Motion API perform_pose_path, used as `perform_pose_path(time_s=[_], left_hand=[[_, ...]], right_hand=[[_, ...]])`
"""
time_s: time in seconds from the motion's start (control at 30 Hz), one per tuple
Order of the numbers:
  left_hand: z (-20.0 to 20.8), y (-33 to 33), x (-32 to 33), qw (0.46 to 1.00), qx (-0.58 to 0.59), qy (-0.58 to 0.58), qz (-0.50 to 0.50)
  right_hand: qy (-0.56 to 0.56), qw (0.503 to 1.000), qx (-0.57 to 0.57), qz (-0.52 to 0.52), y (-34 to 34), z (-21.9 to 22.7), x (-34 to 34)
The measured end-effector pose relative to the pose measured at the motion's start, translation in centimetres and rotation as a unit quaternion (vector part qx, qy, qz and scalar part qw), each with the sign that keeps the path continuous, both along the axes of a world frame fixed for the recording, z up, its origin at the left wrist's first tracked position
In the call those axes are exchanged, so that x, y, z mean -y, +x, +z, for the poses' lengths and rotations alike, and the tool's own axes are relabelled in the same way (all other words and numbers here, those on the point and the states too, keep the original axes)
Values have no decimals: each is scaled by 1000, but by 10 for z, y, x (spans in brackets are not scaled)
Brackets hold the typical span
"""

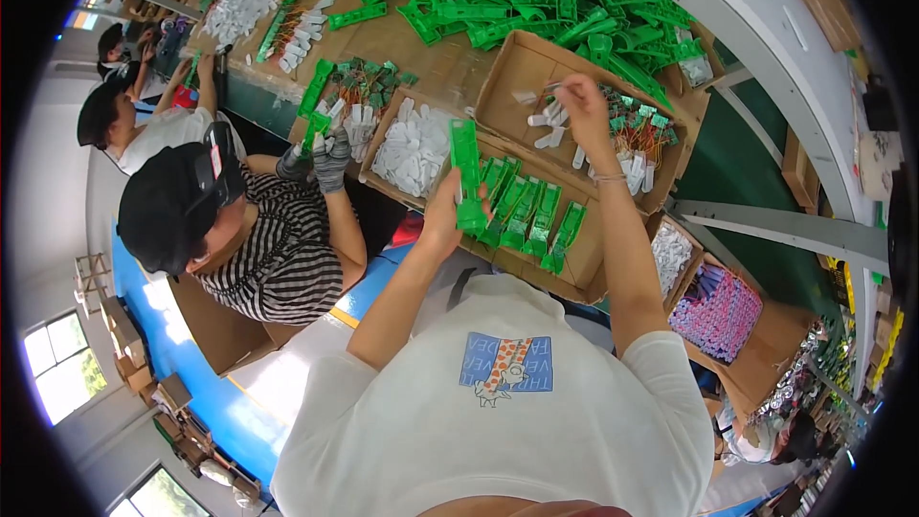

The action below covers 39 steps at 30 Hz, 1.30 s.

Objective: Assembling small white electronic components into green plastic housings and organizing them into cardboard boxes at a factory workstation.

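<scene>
My left hand [443, 217] is wrapped round the lower part of a long green plastic casing [465, 158], which stands upright with its hollow side showing. Over a cardboard box [512, 72], the fingers of my right hand [586, 107] are pinched together. Something thin sits at their tips, too small to make out. Below that hand lie loose white plastic pieces [550, 139]. To its right, small green circuit boards with coloured wires [639, 126] are piled up. Several green casings [529, 209] lie in a row in the nearer cardboard tray [586, 273].
A box of white plastic pieces [414, 148] stands left of the tray. Green casings [536, 0] are heaped across the far table. At my left a co-worker in striped clothing [287, 249] holds a green part in gloved hands. Pink-and-purple parts [718, 314] fill a box at right.
</scene>
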State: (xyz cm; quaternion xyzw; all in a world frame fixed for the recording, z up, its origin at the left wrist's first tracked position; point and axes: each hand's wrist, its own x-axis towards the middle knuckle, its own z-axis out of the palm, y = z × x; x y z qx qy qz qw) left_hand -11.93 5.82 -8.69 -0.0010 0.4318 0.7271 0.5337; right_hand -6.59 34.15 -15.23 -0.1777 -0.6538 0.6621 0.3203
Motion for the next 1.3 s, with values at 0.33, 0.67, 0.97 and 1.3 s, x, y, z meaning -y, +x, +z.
perform_pose_path(time_s=[0.33, 0.67, 0.97, 1.3], left_hand=[[96, 32, -49, 814, -556, -69, 153], [115, 90, -52, 916, -397, 23, 55], [104, 96, -46, 845, -526, 10, 96], [112, 88, -38, 825, -557, -41, 87]], right_hand=[[-18, 999, 14, 42, 72, 123, 54], [32, 997, -41, -65, 142, 137, 131], [-50, 997, -49, -14, 149, 134, 137], [-178, 952, -20, 247, 139, 96, 118]])
